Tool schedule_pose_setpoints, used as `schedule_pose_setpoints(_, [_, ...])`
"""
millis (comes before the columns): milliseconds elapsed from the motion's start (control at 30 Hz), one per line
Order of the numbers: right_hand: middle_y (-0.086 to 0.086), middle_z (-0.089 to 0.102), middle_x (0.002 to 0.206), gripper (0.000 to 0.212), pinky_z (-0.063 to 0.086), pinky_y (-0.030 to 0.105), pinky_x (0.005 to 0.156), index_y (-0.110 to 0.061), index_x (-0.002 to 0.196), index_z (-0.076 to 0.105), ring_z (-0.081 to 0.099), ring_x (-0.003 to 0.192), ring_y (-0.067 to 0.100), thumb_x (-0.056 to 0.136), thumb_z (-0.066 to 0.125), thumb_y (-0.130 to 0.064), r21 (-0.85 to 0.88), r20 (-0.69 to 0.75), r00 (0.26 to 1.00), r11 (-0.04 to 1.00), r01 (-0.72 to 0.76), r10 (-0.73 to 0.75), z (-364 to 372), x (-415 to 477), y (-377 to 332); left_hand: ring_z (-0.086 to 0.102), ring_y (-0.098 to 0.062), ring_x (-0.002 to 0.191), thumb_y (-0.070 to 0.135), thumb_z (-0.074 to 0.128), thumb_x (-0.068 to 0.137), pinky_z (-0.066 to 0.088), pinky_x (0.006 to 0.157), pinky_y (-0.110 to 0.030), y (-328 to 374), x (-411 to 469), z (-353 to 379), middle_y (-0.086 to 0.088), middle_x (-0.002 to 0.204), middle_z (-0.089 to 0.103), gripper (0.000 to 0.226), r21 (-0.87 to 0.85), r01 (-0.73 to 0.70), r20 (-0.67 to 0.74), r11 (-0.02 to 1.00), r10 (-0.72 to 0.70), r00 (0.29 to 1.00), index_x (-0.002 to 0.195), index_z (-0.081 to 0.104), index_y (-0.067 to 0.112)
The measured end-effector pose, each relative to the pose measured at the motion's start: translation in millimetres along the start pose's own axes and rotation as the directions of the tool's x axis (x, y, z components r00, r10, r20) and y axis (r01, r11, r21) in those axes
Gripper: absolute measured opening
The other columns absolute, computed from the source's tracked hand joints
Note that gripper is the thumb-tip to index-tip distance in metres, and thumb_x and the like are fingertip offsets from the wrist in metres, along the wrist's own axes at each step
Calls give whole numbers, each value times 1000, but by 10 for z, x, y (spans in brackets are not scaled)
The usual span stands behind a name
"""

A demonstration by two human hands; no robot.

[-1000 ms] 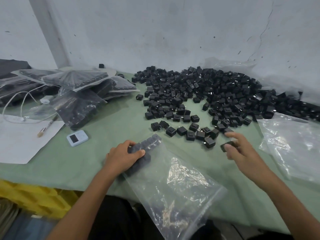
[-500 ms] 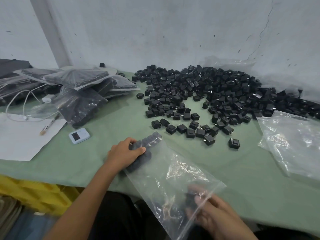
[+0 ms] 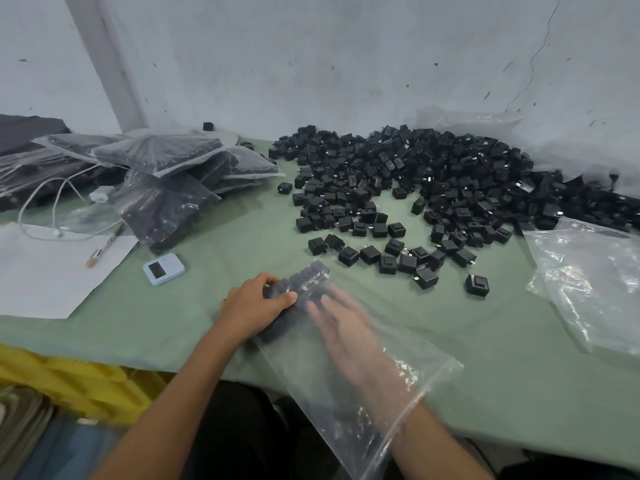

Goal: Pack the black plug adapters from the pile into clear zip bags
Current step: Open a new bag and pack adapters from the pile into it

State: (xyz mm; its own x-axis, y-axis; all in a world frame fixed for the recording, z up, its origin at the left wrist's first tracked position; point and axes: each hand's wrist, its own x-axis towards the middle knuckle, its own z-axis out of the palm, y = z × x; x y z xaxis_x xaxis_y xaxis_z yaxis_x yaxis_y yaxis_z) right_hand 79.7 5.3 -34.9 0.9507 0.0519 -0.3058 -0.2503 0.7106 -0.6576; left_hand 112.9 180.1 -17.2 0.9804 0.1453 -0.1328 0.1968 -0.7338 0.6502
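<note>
Right hand (image 3: 349, 327) entered zip bag (image 3: 311, 375), fingers (image 3: 317, 308) straight; left hand (image 3: 254, 308) grips adapters (image 3: 308, 277); green table (image 3: 242, 244), grey wall (image 3: 346, 64).

Back: pile of plugs (image 3: 433, 174) on the table (image 3: 242, 237), by the wall (image 3: 346, 64).
Left: full bags (image 3: 173, 174), with paper (image 3: 41, 271) in front of them.
Right: empty bags (image 3: 588, 282).
Front: open bag (image 3: 363, 393), with a few plugs (image 3: 301, 280) in its far end.

Glossy crinkled clear plastic zip bag (image 3: 349, 386), matt black plastic adapters (image 3: 408, 188), smooth green tabletop (image 3: 221, 271)
</note>
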Motion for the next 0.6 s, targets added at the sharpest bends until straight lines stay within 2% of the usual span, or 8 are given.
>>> schedule_pose_setpoints(67, [7,71,106,32,60,26,76,-3,115,61,72,90,20,85,69,4,-52,-8,996,995,85,-86,14,58,-5,56,-25,113,65,64,82,44,102,-45,2,0,1,5,118,63,39,-2,2,4,1000,-2,1000,112,56,41])
schedule_pose_setpoints(200, [18,67,114,24,59,34,75,-10,120,61,68,93,27,99,55,-2,-350,19,986,923,160,-163,72,32,16,52,-25,119,65,63,83,41,104,-44,7,8,-2,6,121,62,36,18,2,5,1000,-2,1000,110,54,43])
schedule_pose_setpoints(267, [13,70,102,10,56,35,72,-19,105,67,68,90,26,97,61,-17,-601,104,961,753,266,-257,53,42,32,52,-25,119,65,63,83,41,104,-44,-1,12,4,7,122,61,34,29,1,3,1000,-1,1000,108,52,44])
schedule_pose_setpoints(300, [9,71,99,11,57,37,77,-23,100,69,68,92,25,97,62,-14,-686,143,951,665,296,-275,28,53,49,52,-25,119,66,63,82,41,104,-44,-4,13,6,7,122,61,34,33,0,3,999,0,1000,106,51,45])
schedule_pose_setpoints(367, [2,72,101,26,54,43,92,-25,103,70,68,100,24,92,60,-4,-745,155,958,608,274,-243,-2,94,55,53,-24,118,67,62,81,41,103,-43,-6,22,8,9,120,61,33,37,-7,3,999,7,1000,105,49,47])
schedule_pose_setpoints(467, [-23,68,96,34,49,12,86,-44,102,69,63,89,-11,90,62,-13,-792,165,955,544,277,-247,-66,179,117,54,-22,117,67,63,81,42,99,-40,-17,35,12,11,117,62,32,33,-15,-2,999,15,1000,103,50,47])
schedule_pose_setpoints(500, [-25,68,99,34,49,10,87,-48,105,67,62,93,-14,89,62,-18,-792,147,958,551,263,-245,-90,201,155,54,-22,116,67,63,81,42,99,-40,-21,38,11,11,117,62,32,33,-15,-2,999,16,1000,103,50,47])
schedule_pose_setpoints(600, [-15,71,111,32,53,40,99,-41,111,67,67,108,9,85,62,-24,-721,75,969,658,216,-236,-175,266,251,55,-21,115,67,63,81,43,100,-41,-22,40,11,11,118,62,33,40,-13,0,999,13,1000,104,50,47])
